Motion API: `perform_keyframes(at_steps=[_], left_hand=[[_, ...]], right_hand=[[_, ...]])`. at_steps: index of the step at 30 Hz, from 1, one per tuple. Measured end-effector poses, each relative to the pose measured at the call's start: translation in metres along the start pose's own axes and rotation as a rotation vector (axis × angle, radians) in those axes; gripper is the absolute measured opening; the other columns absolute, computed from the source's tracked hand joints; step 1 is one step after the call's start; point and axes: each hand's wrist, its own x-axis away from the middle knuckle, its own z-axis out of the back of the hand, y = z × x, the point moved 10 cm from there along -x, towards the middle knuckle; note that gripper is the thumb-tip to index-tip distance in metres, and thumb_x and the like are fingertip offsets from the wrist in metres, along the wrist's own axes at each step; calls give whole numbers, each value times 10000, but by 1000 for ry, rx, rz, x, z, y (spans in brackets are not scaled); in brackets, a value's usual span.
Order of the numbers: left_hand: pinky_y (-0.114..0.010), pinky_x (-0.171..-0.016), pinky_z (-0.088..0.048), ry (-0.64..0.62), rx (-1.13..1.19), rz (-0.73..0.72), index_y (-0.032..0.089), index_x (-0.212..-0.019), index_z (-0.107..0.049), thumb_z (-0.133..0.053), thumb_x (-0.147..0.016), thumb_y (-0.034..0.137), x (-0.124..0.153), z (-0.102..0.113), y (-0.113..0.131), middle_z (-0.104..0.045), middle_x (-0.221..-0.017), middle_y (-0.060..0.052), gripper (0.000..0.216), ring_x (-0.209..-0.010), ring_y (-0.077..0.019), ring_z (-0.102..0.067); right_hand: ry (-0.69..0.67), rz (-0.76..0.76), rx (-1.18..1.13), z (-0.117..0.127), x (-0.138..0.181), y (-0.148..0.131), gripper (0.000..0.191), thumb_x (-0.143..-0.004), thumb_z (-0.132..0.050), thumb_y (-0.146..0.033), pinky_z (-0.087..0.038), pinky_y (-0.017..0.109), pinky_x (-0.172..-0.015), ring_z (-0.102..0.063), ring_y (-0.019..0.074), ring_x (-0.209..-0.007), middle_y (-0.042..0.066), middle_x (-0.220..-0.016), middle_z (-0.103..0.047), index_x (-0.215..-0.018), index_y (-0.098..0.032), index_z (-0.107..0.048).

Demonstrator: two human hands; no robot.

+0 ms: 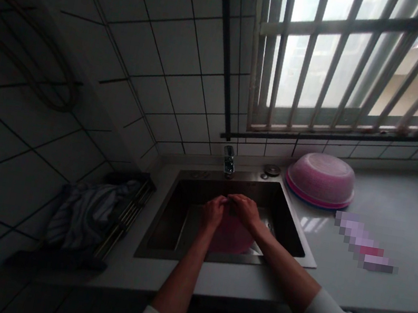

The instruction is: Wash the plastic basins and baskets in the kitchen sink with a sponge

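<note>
My left hand [213,211] and my right hand [243,208] are close together over the metal sink [199,181], fingers curled inward and almost touching. A small pinkish bit shows between the fingertips, but the dim light hides what it is. Just below and between the hands, a pink thing [233,235] fills the middle of the sink; whether it is a basin or a bag I cannot tell. The faucet [228,161] stands behind the hands at the sink's back edge.
Right of the sink, an upside-down pink basin [321,178] rests on the white counter [416,212], near a blurred-out purple and red item [363,241]. On the left, a rack [128,223] holds striped cloth [83,210]. A barred window [328,64] is behind.
</note>
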Motion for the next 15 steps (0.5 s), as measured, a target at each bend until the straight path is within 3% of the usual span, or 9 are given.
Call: perform_keyframes(at_steps=[4, 7, 10, 15], left_hand=[[-258, -829, -465, 173, 37, 115, 306, -1150, -753, -574, -975, 160, -1, 22, -19, -801, -1147, -27, 290, -1037, -204, -738], [-272, -810, -468, 222, 30, 199, 273, -1150, -750, -549, -995, 189, 1, 31, -32, -801, -1124, -66, 267, -1011, -222, -742], [-276, -831, -472, 177, -7, 184, 273, -1154, -748, -544, -998, 195, 2, 26, -30, -799, -1125, -70, 268, -1019, -222, -738], [-256, -861, -468, -53, -28, -12, 309, -1097, -765, -545, -1013, 225, 0, -7, -2, -799, -1135, -33, 250, -1078, -196, -727]], right_hand=[[112, -183, -45, 23, 2, 38, 402, -976, -593, -150, -552, 307, -1032, -747, 211, -1139, 36, -1294, -763, -1334, -273, -727], [141, -269, -45, 29, 7, 56, 368, -989, -595, -192, -571, 314, -990, -761, 228, -1107, 52, -1262, -775, -1324, -257, -734], [112, -225, 5, 20, 7, 44, 397, -987, -581, -175, -565, 328, -1009, -747, 232, -1142, 51, -1326, -746, -1348, -266, -720], [-42, 7, 10, -9, 1, -5, 431, -942, -570, -84, -528, 291, -1061, -717, 208, -1187, 57, -1305, -757, -1293, -250, -757]])
